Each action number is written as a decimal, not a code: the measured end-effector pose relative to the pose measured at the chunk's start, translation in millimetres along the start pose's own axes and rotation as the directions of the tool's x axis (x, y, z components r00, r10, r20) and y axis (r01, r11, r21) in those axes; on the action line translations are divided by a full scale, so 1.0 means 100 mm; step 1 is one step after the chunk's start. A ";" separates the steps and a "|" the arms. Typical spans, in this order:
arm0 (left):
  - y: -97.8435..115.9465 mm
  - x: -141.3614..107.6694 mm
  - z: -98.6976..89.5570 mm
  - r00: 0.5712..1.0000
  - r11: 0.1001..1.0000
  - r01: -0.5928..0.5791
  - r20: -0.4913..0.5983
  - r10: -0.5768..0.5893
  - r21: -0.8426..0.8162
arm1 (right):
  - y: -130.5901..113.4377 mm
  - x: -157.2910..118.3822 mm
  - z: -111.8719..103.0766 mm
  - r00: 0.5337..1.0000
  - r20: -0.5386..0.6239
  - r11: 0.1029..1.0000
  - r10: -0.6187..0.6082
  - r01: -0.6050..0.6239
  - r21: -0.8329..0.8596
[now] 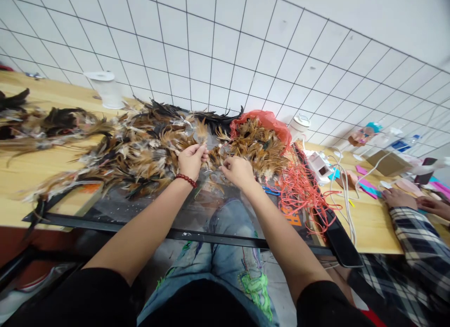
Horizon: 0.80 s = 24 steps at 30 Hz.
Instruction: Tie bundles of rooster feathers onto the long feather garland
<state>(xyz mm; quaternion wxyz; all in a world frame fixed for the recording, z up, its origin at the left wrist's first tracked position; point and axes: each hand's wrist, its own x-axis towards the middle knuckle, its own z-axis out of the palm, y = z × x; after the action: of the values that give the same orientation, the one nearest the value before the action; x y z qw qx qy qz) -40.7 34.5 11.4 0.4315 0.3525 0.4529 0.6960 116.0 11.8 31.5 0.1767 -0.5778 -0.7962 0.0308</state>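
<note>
My left hand [191,162], with a beaded bracelet at its wrist, pinches a light brown feather [201,131] that stands up from the fingertips. A short way to its right, my right hand [239,171] has its fingers bent together low over the work surface. Whatever is between its fingertips is too small to make out. A large heap of brown, black and white feathers [147,153] spreads to the left of and behind my hands. More brown feathers [262,146] lie beyond my right hand, partly in a red plastic bag [267,118].
Tangled orange-red string [305,195] and blue scissors [270,191] are at the right. A dark phone [342,247] overhangs the front edge. White cables [346,200] run past a white charger [318,166]. A plastic cup [110,92] stands back left. A co-worker's hand [399,199] is far right.
</note>
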 end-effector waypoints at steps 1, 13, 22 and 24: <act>0.01 -0.01 0.00 1.000 1.000 -0.003 0.003 0.003 0.001 | -0.03 0.03 0.05 1.000 0.008 1.000 0.001 -0.001 -0.006; 0.09 -0.04 0.03 0.998 0.997 0.061 0.002 -0.061 -0.051 | 0.19 0.14 0.35 0.981 0.079 0.451 0.178 -0.153 0.880; 0.12 -0.21 0.08 0.896 0.923 0.384 0.230 -0.379 0.027 | 0.09 0.09 0.39 0.969 -0.029 0.222 0.244 -0.026 0.975; 0.12 -0.23 0.09 0.877 0.912 0.408 0.259 -0.404 0.041 | 0.09 0.09 0.41 0.966 -0.054 0.223 0.254 -0.004 0.975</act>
<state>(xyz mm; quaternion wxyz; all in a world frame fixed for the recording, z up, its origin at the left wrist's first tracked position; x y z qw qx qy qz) -26.8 13.5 23.3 0.6265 0.3351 0.4504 0.5407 108.7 30.0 -7.1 0.5721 -0.4083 -0.5323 0.4719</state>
